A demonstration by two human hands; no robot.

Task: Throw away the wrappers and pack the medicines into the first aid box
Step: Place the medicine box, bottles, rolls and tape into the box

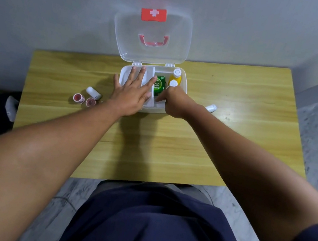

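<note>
The white first aid box (184, 82) stands open at the table's far edge, its clear lid (152, 36) upright against the wall. Inside are a green packet (159, 85) and two yellow bottles with white caps (175, 77). My left hand (133, 91) lies flat with fingers spread over the box's left tray. My right hand (173, 99) reaches into the box's right part, fingers curled down by the nearer yellow bottle; I cannot tell whether it holds anything.
Left of the box on the wooden table (151, 140) lie a white bottle (93, 92) and two small red-topped rolls (78, 98), (90, 102). Another white bottle (211, 108) lies right of the box. A grey wall stands behind.
</note>
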